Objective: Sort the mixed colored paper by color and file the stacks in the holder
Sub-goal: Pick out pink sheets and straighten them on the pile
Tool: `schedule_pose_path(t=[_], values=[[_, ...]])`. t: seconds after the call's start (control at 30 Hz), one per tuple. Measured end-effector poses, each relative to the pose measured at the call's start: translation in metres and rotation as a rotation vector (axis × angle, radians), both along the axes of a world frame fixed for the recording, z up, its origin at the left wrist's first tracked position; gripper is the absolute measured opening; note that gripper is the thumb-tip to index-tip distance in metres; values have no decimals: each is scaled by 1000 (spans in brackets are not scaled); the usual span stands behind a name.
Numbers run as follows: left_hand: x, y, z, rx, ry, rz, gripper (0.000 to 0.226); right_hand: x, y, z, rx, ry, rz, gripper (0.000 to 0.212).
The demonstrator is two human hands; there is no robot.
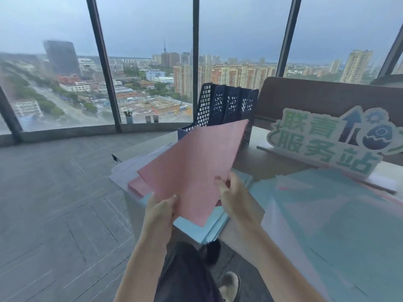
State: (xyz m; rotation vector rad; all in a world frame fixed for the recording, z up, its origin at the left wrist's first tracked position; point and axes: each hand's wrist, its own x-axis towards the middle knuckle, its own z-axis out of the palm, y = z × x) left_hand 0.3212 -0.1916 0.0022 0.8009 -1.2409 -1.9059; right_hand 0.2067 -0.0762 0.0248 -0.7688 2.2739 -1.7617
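Person's got a pink sheet (194,171) lifted off the desk, left hand (160,211) pinching its near edge and right hand (234,198) gripping the near-right edge, both curled round the paper. Under it sit a light blue stack (209,228) and a pink stack (139,185). Farther back stands the dark blue mesh file holder (226,107), with a green-lettered sign (322,140) to its right.

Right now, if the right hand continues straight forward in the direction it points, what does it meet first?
Probably the file holder. The right hand grips the pink paper and points up and away toward it. Depth is unclear, so the hand might pass beside it.
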Motion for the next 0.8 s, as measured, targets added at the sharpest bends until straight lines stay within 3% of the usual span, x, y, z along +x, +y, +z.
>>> schedule_pose_path(t=[0.07,0.17,0.27,0.33,0.5,0.8], values=[[23,-18,2,8,12,86,34,8,-7,-2,127,53,186,35],[58,-45,1,18,15,193,34,22,-12,-13,479,396,365,57],[86,-67,-5,37,31,306,31,44,-17,-27,773,819,372,76],[100,-76,-9,42,32,348,32,56,-21,-40,890,977,353,77],[123,-88,-20,51,27,376,32,55,-28,-59,1131,913,240,84],[126,-91,-32,70,13,327,37,52,-26,-40,997,781,265,33]])
